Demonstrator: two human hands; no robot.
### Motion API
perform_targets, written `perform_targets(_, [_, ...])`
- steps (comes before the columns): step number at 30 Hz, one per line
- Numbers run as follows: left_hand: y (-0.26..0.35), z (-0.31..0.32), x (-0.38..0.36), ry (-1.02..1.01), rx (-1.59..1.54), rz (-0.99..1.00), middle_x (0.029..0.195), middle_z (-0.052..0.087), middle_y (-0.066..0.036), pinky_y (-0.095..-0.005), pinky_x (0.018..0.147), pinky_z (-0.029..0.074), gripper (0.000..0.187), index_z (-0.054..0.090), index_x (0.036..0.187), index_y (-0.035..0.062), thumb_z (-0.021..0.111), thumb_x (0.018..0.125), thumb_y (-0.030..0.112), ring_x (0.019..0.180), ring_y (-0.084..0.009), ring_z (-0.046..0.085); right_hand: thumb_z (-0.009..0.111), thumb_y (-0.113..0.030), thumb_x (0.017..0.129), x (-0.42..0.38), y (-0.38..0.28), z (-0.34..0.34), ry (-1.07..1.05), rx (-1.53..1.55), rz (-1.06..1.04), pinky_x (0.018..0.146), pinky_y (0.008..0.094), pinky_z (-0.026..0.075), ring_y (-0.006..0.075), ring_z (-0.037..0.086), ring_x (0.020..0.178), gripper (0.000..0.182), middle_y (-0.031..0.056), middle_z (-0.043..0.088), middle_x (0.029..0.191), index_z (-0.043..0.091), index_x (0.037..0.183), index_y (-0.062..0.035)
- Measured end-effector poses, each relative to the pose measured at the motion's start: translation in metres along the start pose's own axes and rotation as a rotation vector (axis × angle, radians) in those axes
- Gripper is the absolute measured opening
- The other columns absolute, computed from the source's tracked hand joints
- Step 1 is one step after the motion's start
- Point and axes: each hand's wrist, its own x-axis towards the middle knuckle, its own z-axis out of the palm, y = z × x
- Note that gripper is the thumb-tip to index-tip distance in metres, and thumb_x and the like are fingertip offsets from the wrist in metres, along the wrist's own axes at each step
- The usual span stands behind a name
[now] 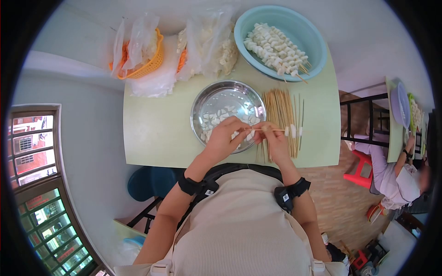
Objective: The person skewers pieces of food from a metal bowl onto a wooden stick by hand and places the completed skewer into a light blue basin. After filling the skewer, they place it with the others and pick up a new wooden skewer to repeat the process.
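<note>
- Head view, looking down: the left hand (225,134) is over the near rim of the steel bowl (216,94), fingers pinched on a white piece (249,135) at the blunt end of the skewer (271,130).
- The right hand (274,140) is closed around the same skewer, which lies level between both hands and points to the person's right.
- Two more white pieces (293,130) sit on the skewer near its far tip, over the bundle of sticks (279,110).
- The sticks lie on the counter (156,124) just right of the bowl, spread in a loose row.
- The bowl holds a shallow layer of cut white pieces, mostly in its near half.
- A blue basin (307,37) at the far right of the counter holds a heap of loaded skewers (276,48).
- An orange basket (149,62) with plastic bags and further clear bags (207,41) of food stand along the far edge.
- Both wrists wear black bands.
- Another person (396,175) sits at a separate table on the right.
</note>
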Motion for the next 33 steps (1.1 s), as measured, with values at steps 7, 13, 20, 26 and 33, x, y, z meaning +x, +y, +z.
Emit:
perform_targets(7, [-0.082,0.014,-0.008,0.003,0.348,-0.271,0.082,0.056,-0.010,-0.0341,0.068,0.046,0.018,0.060,0.089,0.0068,0.064,0.071,0.010,0.078,-0.0242,0.057,0.041,-0.020,0.092,-0.008,0.000,-0.036,0.398,-0.027,-0.039,0.056,0.0196,0.042,0.0082,0.050,0.058,0.024,0.0041,0.055,0.064,0.053,0.084,-0.0015])
perform_targets(13, [-0.099,0.034,0.001,-0.213,0.618,-0.100,0.083,0.053,-0.007,-0.0353,0.071,0.045,0.024,0.057,0.085,0.0078,0.066,0.063,0.011,0.084,-0.0252,0.054,0.040,-0.019,0.092,-0.010,0.011,-0.036,0.317,-0.093,-0.001,0.054,0.0199,0.042,0.0078,0.049,0.056,0.023,0.0038,0.055,0.065,0.053,0.083,-0.0018])
perform_targets(20, [-0.108,0.035,0.000,-0.253,0.638,-0.105,0.077,0.054,-0.008,-0.0363,0.069,0.045,0.022,0.055,0.078,0.0072,0.063,0.058,0.006,0.079,-0.0264,0.054,0.042,-0.019,0.092,-0.009,0.013,-0.035,0.322,-0.091,0.008,0.053,0.0181,0.039,0.0059,0.046,0.055,0.023,0.0015,0.053,0.063,0.054,0.083,-0.0020])
perform_targets(26, [-0.098,0.033,-0.009,-0.059,0.250,-0.346,0.071,0.059,-0.008,-0.0322,0.061,0.047,0.016,0.058,0.079,0.0044,0.064,0.064,0.007,0.068,-0.0219,0.059,0.041,-0.019,0.092,-0.010,0.013,-0.033,0.297,-0.051,0.031,0.056,0.0186,0.041,0.0067,0.047,0.057,0.023,0.0018,0.054,0.065,0.054,0.084,-0.0017])
perform_targets(33, [-0.088,0.017,-0.009,0.190,-0.114,-0.480,0.072,0.061,-0.006,-0.0231,0.061,0.048,0.022,0.058,0.083,-0.0011,0.071,0.068,0.008,0.065,-0.0105,0.058,0.039,-0.020,0.094,-0.010,0.011,-0.015,0.134,-0.061,-0.045,0.064,0.0211,0.043,0.0083,0.049,0.066,0.022,0.0035,0.055,0.075,0.050,0.088,-0.0021])
